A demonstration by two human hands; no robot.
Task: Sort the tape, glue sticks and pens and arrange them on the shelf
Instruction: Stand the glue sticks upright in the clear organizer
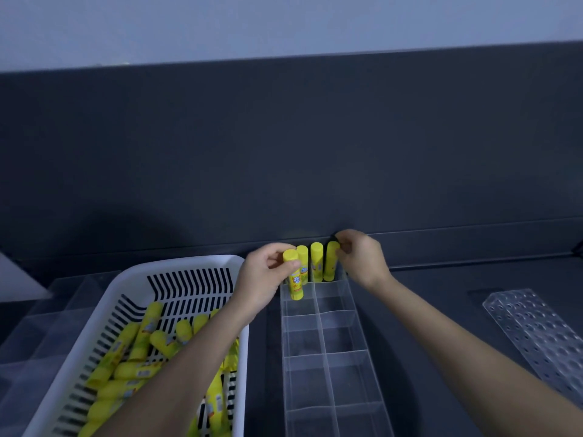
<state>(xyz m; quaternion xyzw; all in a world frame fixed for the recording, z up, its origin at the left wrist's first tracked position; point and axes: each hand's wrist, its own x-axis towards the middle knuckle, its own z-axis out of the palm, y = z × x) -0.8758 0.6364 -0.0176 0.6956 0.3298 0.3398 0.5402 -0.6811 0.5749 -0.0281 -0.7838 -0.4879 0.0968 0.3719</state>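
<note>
At the left edge of the dark counter, a clear stepped plastic stand is sitting with nothing visible on it, and just beside it a white slotted basket is still holding a loose heap of yellow glue sticks, lying at all angles. Judging from that heap, the sorting is only getting started: most of the sticks are waiting to be moved, and no tape or pens are showing anywhere in view. The left hand is reaching over the basket's far right corner, forearm crossing the basket, with thumb and fingers clamped around the upper half of one upright glue stick, which it is holding over the far-left cells of the clear divided organizer. Three more sticks are standing upright in the organizer's far row, against the back wall; the nearer cells are all showing empty. The right hand is coming in from the right, wrist bent, fingertips pinched together on the cap of the rightmost standing stick, seemingly steadying or seating it. At the far right edge of the counter, a clear rack drilled with round holes is lying unused, probably meant for pens.
</note>
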